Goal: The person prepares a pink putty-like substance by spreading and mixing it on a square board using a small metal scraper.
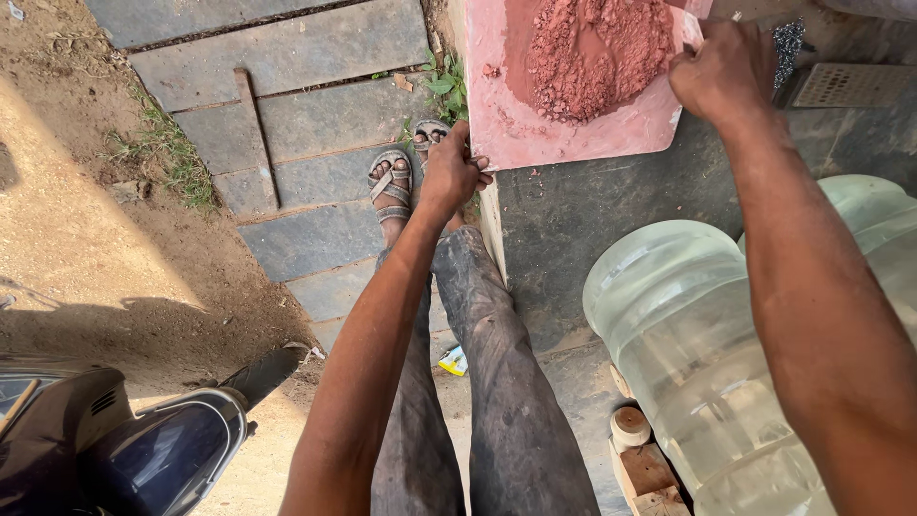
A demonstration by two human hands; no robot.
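Left hand (451,174) grasps board (535,134) at near-left corner; right hand (723,72) grips right edge. Red powder (597,53) heaped on board.

A flat, pink-stained board (573,124) is held level by two edges, a reddish powder mound (597,53) heaped on it.

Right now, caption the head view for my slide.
Both hands, left hand and right hand, grip a pink board heaped with red powder.

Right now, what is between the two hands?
In the head view, the pink tray with red powder lies between the left hand and right hand, which grip its edges.
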